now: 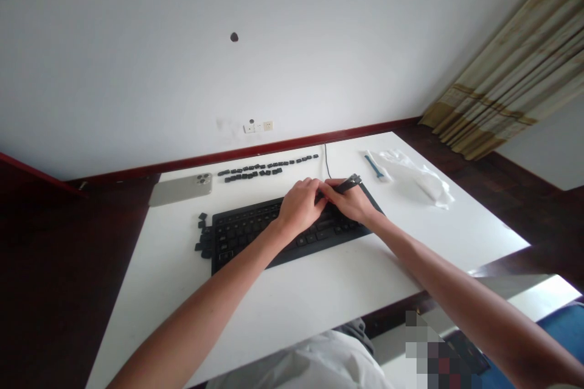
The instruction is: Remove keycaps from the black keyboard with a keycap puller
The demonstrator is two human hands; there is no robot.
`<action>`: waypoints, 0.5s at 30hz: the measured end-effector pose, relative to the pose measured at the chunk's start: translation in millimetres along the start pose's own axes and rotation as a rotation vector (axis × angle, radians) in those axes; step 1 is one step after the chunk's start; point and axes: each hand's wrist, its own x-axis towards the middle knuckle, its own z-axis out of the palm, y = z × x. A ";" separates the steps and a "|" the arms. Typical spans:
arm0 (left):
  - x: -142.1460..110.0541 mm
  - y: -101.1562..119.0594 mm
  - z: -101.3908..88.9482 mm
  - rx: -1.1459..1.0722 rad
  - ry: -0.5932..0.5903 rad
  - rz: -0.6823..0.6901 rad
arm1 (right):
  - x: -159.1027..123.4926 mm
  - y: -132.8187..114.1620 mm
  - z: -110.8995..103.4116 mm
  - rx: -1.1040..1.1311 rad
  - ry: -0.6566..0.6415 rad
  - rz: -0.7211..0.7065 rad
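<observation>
A black keyboard [255,225] lies on the white table, partly covered by my hands and forearms. Over its right half, my left hand [301,202] is closed, its fingertips meeting those of the other hand; what they pinch is hidden. My right hand [349,199] is wrapped round a dark, slim tool [352,182] with a shiny back end. The tool slants down towards the keys, and its tip is out of sight between my fingers. Loose black keycaps [255,169] lie in two rows behind the keyboard. More keycaps [205,242] cluster at its left edge.
A phone [182,190] lies at the table's back left. Towards the right are a blue-handled brush [374,165] and a crumpled clear plastic bag [422,179]. A cable [326,161] runs from the keyboard over the back edge. The wall stands behind the white table [182,304].
</observation>
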 end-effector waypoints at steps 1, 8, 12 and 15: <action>-1.0 0.5 3.5 -0.001 0.043 0.021 | 0.1 2.3 3.6 0.030 0.031 0.002; -16.3 7.4 22.7 0.132 0.037 0.149 | 3.4 15.2 20.1 0.207 0.152 0.023; -20.7 11.1 26.6 0.148 0.047 0.147 | 0.0 14.7 20.6 0.208 0.148 0.001; -19.4 11.6 26.2 0.157 0.052 0.138 | -2.3 12.4 18.4 0.168 0.138 -0.009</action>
